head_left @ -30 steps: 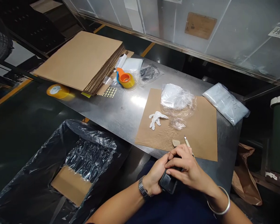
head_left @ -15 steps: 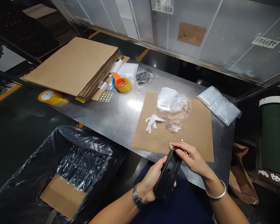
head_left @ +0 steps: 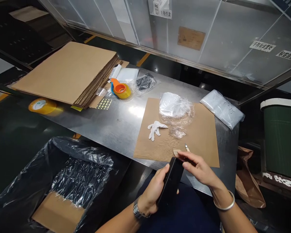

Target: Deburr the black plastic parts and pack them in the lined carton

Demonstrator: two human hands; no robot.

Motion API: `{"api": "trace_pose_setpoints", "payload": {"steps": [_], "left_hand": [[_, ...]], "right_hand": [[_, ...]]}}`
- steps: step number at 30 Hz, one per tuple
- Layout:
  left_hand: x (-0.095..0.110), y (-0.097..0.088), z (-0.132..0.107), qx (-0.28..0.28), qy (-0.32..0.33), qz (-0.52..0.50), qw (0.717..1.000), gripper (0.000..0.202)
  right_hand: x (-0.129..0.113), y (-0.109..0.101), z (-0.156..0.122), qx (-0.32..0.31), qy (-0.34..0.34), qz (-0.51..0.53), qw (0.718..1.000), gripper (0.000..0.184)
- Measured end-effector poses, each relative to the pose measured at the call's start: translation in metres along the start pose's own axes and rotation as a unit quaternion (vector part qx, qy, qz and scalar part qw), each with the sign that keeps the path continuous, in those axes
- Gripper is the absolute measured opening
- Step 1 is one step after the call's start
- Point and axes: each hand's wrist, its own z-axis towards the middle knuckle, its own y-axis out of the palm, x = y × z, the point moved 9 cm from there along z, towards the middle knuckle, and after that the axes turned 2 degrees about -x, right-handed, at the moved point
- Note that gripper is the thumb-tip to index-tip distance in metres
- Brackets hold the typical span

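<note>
My left hand (head_left: 153, 187) is wrapped round a long, black rectangular plastic part (head_left: 169, 181), which tilts with its upper end away from me at the bench edge. At that upper end is my right hand (head_left: 199, 169), its fingers bent over the part's corner and the thumb just below them. Something small and dark shows between these fingers, too hidden to name. Just beyond my fingers, a small knife-like tool with a metal tip (head_left: 186, 147) lies on a cardboard sheet (head_left: 206, 142). A white glove (head_left: 156, 129) rests on the same sheet, beside crumpled clear plastic bags (head_left: 176, 106).
Stacked cardboard (head_left: 68, 71) stands on the metal bench (head_left: 111, 126) at left, near tape rolls (head_left: 122, 91) and a sticker sheet (head_left: 103, 104). A wrapped white packet (head_left: 223, 108) lies at right. A black-lined bin (head_left: 82, 174) is at lower left, a green bin (head_left: 281, 139) at right.
The black part has turned in my left hand, so its holed, recessed face no longer shows. My right fingers have lifted slightly apart at its upper end. The view has shifted a little.
</note>
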Motion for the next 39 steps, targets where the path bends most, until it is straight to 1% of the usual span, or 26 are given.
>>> {"api": "trace_pose_setpoints", "payload": {"steps": [2, 4, 5, 6, 9, 12, 14, 16, 18, 19, 20, 21, 23, 24, 26, 28, 30, 33, 34, 35, 37, 38, 39], "left_hand": [[0.006, -0.006, 0.0, 0.031, 0.042, 0.008, 0.999, 0.042], [0.012, -0.008, 0.0, 0.046, 0.085, 0.025, 0.995, 0.041], [0.014, -0.007, -0.001, 0.045, 0.098, 0.035, 0.994, 0.041], [0.014, -0.006, -0.001, 0.038, 0.103, 0.044, 0.993, 0.04], [0.011, -0.003, 0.001, 0.019, 0.089, 0.047, 0.995, 0.042], [0.007, -0.008, 0.005, 0.029, 0.08, 0.025, 0.996, 0.044], [0.006, -0.014, 0.008, 0.046, 0.086, 0.006, 0.995, 0.046], [0.009, -0.017, 0.011, 0.048, 0.107, -0.014, 0.993, 0.047], [0.014, -0.017, 0.014, 0.031, 0.136, -0.034, 0.99, 0.044], [0.015, -0.017, 0.015, 0.023, 0.142, -0.043, 0.989, 0.043], [0.014, -0.017, 0.017, 0.014, 0.134, -0.051, 0.99, 0.042], [0.011, -0.017, 0.018, 0.005, 0.114, -0.057, 0.992, 0.042], [0.002, -0.014, 0.022, -0.019, 0.057, -0.073, 0.996, 0.046], [-0.002, -0.012, 0.023, -0.035, 0.03, -0.084, 0.995, 0.048], [-0.006, -0.008, 0.024, -0.07, -0.007, -0.109, 0.992, 0.051], [-0.005, -0.005, 0.024, -0.094, -0.02, -0.133, 0.987, 0.051], [-0.003, -0.004, 0.024, -0.107, -0.025, -0.145, 0.983, 0.049], [0.001, -0.003, 0.023, -0.112, -0.026, -0.146, 0.983, 0.049], [0.004, -0.005, 0.023, -0.1, -0.019, -0.136, 0.985, 0.049], [0.008, -0.009, 0.023, -0.076, 0.002, -0.119, 0.99, 0.049], [0.024, -0.019, 0.02, -0.016, 0.083, -0.065, 0.994, 0.042], [0.034, -0.023, 0.017, 0.006, 0.133, -0.035, 0.991, 0.037], [0.043, -0.024, 0.014, 0.015, 0.176, -0.011, 0.984, 0.033]], "right_hand": [[0.005, 0.003, -0.007, 0.047, 0.026, -0.055, 0.997, 0.041], [0.014, 0.006, -0.013, 0.087, 0.072, -0.081, 0.99, 0.033], [0.021, 0.007, -0.015, 0.1, 0.099, -0.073, 0.987, 0.029], [0.027, 0.009, -0.016, 0.106, 0.123, -0.052, 0.985, 0.03], [0.044, 0.014, -0.015, 0.097, 0.169, 0.044, 0.98, 0.038], [0.048, 0.021, -0.014, 0.084, 0.168, 0.116, 0.975, 0.036], [0.042, 0.027, -0.015, 0.084, 0.146, 0.125, 0.978, 0.034], [0.034, 0.034, -0.017, 0.088, 0.123, 0.096, 0.984, 0.043], [0.029, 0.038, -0.018, 0.098, 0.112, 0.052, 0.988, 0.054], [0.027, 0.038, -0.017, 0.107, 0.111, 0.034, 0.987, 0.056], [0.027, 0.036, -0.016, 0.121, 0.112, 0.021, 0.986, 0.053], [0.027, 0.032, -0.015, 0.138, 0.116, 0.008, 0.984, 0.045], [0.027, 0.023, -0.01, 0.169, 0.122, -0.025, 0.978, 0.026], [0.026, 0.018, -0.008, 0.181, 0.122, -0.05, 0.975, 0.023], [0.022, 0.01, -0.001, 0.193, 0.112, -0.102, 0.969, 0.029], [0.019, 0.007, 0.005, 0.195, 0.104, -0.133, 0.966, 0.037], [0.019, 0.005, 0.008, 0.196, 0.107, -0.139, 0.965, 0.042], [0.024, 0.006, 0.012, 0.193, 0.12, -0.132, 0.965, 0.043], [0.027, 0.007, 0.013, 0.189, 0.125, -0.122, 0.966, 0.043], [0.031, 0.01, 0.014, 0.181, 0.127, -0.103, 0.97, 0.043], [0.036, 0.02, 0.016, 0.16, 0.122, -0.042, 0.979, 0.038], [0.039, 0.025, 0.018, 0.15, 0.118, -0.007, 0.982, 0.04], [0.04, 0.03, 0.019, 0.144, 0.114, 0.025, 0.983, 0.046]]}}
